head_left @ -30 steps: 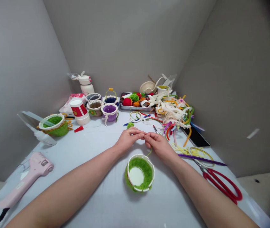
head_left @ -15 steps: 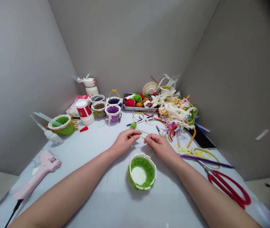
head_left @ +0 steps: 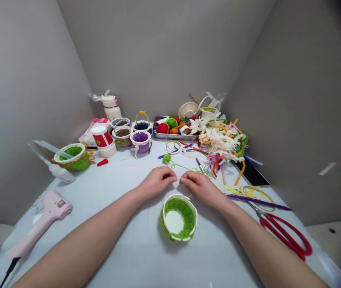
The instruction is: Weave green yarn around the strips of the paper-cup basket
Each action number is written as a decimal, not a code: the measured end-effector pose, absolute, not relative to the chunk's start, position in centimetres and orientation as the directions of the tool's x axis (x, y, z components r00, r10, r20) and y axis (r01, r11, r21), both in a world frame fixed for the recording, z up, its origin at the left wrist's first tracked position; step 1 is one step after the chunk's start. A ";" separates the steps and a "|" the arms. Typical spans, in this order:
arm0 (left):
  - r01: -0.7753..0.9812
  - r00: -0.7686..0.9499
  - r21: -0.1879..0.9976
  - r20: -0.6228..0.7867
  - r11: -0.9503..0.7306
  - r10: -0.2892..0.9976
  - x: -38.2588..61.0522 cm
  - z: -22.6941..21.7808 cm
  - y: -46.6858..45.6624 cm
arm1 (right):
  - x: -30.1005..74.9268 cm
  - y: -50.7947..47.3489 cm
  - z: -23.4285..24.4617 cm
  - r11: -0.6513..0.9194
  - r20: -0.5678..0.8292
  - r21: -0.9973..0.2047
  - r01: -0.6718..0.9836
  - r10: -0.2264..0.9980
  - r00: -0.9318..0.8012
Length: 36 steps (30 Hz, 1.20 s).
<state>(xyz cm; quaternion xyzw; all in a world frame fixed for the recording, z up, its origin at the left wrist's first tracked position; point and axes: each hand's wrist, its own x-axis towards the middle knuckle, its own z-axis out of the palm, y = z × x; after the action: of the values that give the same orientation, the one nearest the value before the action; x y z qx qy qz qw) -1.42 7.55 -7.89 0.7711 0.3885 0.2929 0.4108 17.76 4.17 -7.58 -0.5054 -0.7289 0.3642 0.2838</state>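
Our left hand (head_left: 156, 183) and right hand (head_left: 199, 187) pinch the green yarn (head_left: 185, 167) taut between fingertips — the green cup (head_left: 178, 218) looks nearly wrapped, rim bare.

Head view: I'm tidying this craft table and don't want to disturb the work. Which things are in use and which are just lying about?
In use:
left hand and right hand, pinching the green yarn strand
small green yarn ball
green yarn-wrapped cup

Lying about:
red scissors
pink glue gun
purple pipe cleaner
tray of yarn balls
finished little baskets
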 end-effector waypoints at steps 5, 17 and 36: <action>0.208 0.632 0.978 -0.123 -0.014 0.765 -1.8 -7.6 7.4 | 17.7 4.2 -7.6 0.272 0.112 -0.800 0.535 0.944 -0.311; -0.199 0.513 0.906 -0.227 0.372 0.828 -1.0 -7.9 7.2 | 16.7 3.8 -8.0 0.283 0.157 -0.836 0.470 0.944 -0.289; 0.461 0.704 0.528 0.273 -0.714 0.656 -1.4 -8.8 7.8 | 16.6 3.7 -8.7 0.422 0.202 -0.558 0.715 0.904 -0.377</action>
<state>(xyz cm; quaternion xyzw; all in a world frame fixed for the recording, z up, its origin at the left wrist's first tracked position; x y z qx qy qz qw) -1.45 7.83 -8.78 0.8975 0.3110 0.2266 0.2154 16.59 3.71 -8.70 -0.5015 -0.8070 0.1932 0.2450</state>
